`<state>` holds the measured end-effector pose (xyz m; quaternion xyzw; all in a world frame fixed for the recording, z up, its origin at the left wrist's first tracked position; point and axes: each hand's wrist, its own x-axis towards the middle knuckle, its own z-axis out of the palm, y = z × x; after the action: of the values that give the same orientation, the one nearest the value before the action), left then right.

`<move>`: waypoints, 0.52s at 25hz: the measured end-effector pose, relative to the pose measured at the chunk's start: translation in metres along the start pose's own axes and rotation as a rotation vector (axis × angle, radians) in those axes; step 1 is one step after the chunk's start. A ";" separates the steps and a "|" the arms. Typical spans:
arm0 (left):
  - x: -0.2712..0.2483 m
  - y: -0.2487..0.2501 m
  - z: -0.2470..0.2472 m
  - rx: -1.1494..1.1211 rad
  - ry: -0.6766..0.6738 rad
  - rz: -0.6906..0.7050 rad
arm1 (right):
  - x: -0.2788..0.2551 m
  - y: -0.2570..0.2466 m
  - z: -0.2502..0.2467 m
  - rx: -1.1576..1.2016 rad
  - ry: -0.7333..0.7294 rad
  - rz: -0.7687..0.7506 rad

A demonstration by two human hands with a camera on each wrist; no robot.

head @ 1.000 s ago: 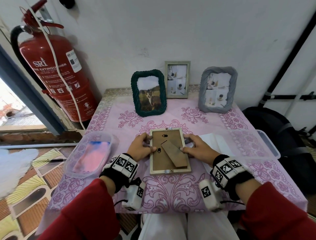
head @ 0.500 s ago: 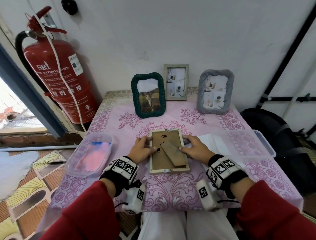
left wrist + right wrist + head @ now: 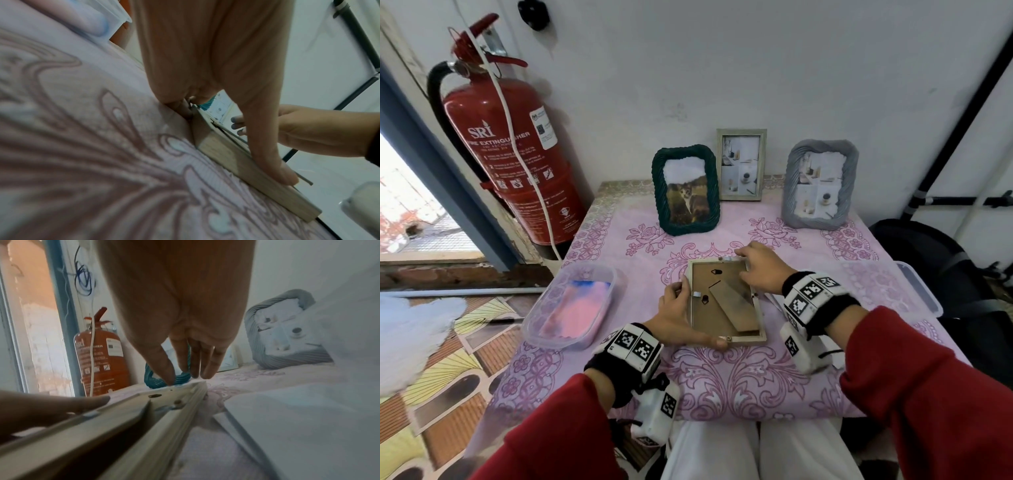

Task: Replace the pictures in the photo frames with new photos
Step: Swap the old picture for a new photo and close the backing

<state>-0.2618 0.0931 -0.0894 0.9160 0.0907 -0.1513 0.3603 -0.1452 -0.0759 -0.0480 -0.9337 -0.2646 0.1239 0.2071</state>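
Observation:
A light wooden photo frame (image 3: 703,279) lies face down in the middle of the table, brown backing and folded stand leg up. My left hand (image 3: 676,315) grips its near left corner, the thumb (image 3: 267,154) stretched along the near edge and the fingers curled at the left side. My right hand (image 3: 756,270) reaches over the far right corner, its straight fingertips (image 3: 195,369) touching the far edge beside a small metal tab (image 3: 726,259). At the back stand a green rope frame (image 3: 686,190) with a cat photo, a slim wooden frame (image 3: 741,164) and a grey frame (image 3: 820,185).
A clear plastic tub (image 3: 571,306) with a pink and blue print sits at the left. A clear lidded box (image 3: 887,291) with white sheets (image 3: 287,418) lies at the right. A red fire extinguisher (image 3: 517,157) stands left of the table, a black bag (image 3: 935,260) to its right.
My right hand has moved from the frame's right side up to its far right corner. My left hand has slid toward the near left corner, thumb now along the near edge.

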 end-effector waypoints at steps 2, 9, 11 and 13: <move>0.000 0.001 -0.001 0.005 0.011 -0.004 | 0.007 -0.001 0.000 -0.098 -0.044 -0.016; 0.003 0.006 0.000 -0.053 0.046 -0.026 | 0.010 -0.006 0.010 -0.361 -0.075 -0.067; 0.004 0.006 0.000 -0.047 0.056 -0.042 | 0.009 -0.005 0.010 -0.370 -0.085 -0.073; 0.005 0.006 0.001 -0.043 0.051 -0.054 | 0.010 -0.006 0.010 -0.365 -0.073 -0.077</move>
<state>-0.2558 0.0889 -0.0879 0.9088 0.1278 -0.1353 0.3734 -0.1432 -0.0626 -0.0554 -0.9398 -0.3255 0.0997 0.0293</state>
